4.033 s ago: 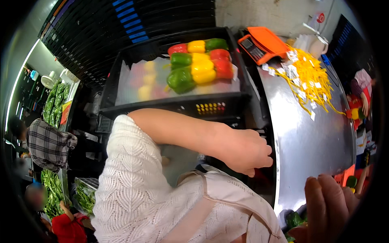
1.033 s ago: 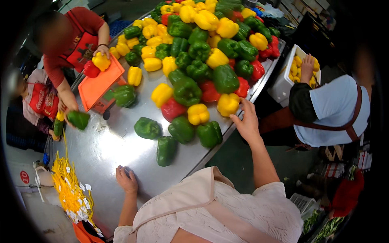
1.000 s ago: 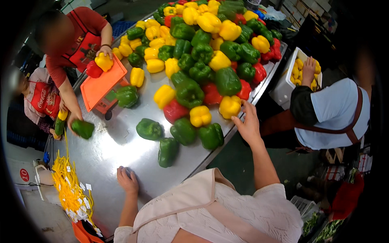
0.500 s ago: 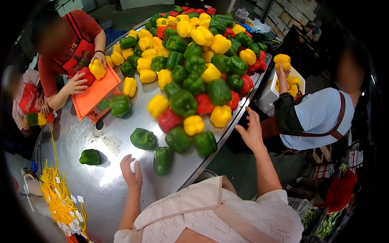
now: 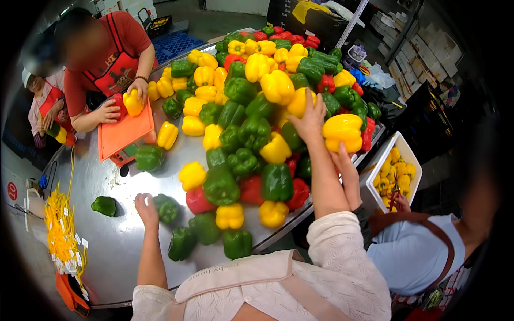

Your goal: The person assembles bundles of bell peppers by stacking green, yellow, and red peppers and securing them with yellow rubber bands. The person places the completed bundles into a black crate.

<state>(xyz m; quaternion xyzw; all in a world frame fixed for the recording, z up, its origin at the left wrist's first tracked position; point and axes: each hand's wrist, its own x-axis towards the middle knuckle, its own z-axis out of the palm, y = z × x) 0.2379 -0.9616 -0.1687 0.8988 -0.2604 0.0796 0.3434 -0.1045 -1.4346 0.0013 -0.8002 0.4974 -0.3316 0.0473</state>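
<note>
At the right side of a big pile of bell peppers, my right hand (image 5: 309, 120) reaches in with thumb and fingers around a yellow bell pepper (image 5: 299, 102). My left hand (image 5: 146, 209) is over the metal table (image 5: 128, 251), empty, its fingers apart and slightly bent. Just right of it lies a green bell pepper (image 5: 166, 208); whether they touch I cannot tell. Another green pepper (image 5: 104, 206) sits alone farther left. Close beside my right forearm, a co-worker's hand (image 5: 347, 174) holds up a large yellow pepper (image 5: 342, 132).
Across the table at the left, a person in a red apron rests a red and a yellow pepper on an orange scale (image 5: 126, 136). Yellow tagged straps (image 5: 61, 230) hang at the left edge. A white bin (image 5: 369, 184) of yellow peppers stands right of the table.
My right hand has moved forward from the table's edge onto a yellow pepper. My left hand has shifted left beside a green pepper. The co-worker's yellow pepper has come over the pile's edge.
</note>
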